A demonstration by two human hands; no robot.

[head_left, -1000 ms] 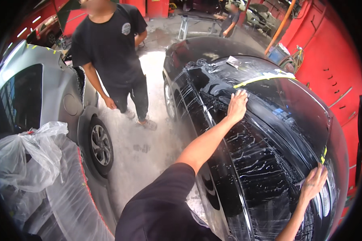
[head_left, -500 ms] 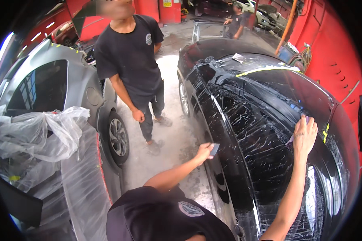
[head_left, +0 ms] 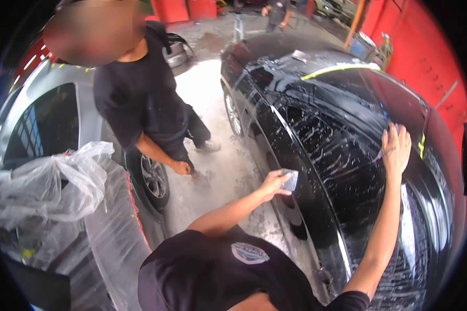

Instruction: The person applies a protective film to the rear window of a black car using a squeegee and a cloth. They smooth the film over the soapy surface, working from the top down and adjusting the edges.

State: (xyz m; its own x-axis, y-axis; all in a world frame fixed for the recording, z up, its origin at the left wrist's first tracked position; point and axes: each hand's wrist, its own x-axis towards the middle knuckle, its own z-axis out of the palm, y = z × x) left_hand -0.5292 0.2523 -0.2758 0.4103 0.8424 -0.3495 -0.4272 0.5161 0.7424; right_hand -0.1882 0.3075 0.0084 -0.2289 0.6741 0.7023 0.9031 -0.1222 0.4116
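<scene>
Evidently, the wet work has just passed to one hand. At the far left stands a silver car (head_left: 90, 116) with crumpled clear plastic (head_left: 52, 179) draped over its near part. Beside it, a co-worker (head_left: 140, 93) in dark clothes has come to lean further forward, one arm hanging low.

Next comes the person's left hand (head_left: 272, 186), pinching a small grey pad (head_left: 291, 180) between thumb and fingers. A second ago it lay up on the roof edge; now it is drawn back beside the door of the black car (head_left: 316, 202), the pad seemingly clear of the paint. The car fills the right side, its window streaked with whitish wet runs and its roof edge smeared. A long yellow tape strip (head_left: 342, 69) curves across it.

The right hand (head_left: 398, 150) has moved forward from near the short yellow tape (head_left: 422, 146) and is spread over a mostly hidden purple piece (head_left: 379, 155) on that edge. I judge that only this hand is working the surface, while the left one pauses. Beyond rises a red wall (head_left: 425, 72).
</scene>
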